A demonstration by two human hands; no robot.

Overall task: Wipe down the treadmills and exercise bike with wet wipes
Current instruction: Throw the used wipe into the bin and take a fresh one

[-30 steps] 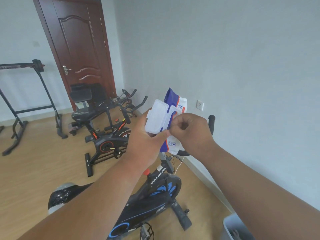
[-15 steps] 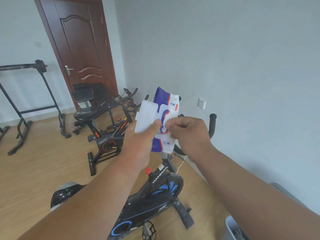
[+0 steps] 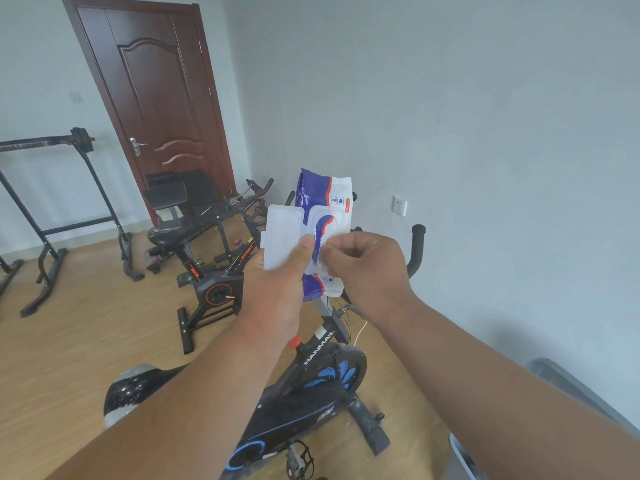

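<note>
Head view: I see left hand (image 3: 277,289) grip clamped round soft, light wipe pack (image 3: 323,202), lid (image 3: 282,233) flipped open; right hand (image 3: 367,271) pinching at opening. Limp, damp wipe: take corner.

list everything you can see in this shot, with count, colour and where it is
wet wipe pack: 1, blue and white, flip lid open, held up at centre
exercise bike: 1, black with blue trim, directly below the hands
second exercise bike: 1, black with red-orange trim, farther back near the door
door: 1, dark brown wood, shut, back wall
rack: 1, black metal, far left
wall socket: 1, white, right wall
bin: 1, grey, bottom right corner
floor: light wood
left hand: grips the pack, thumb on the lid
right hand: pinches at the pack's opening
</note>
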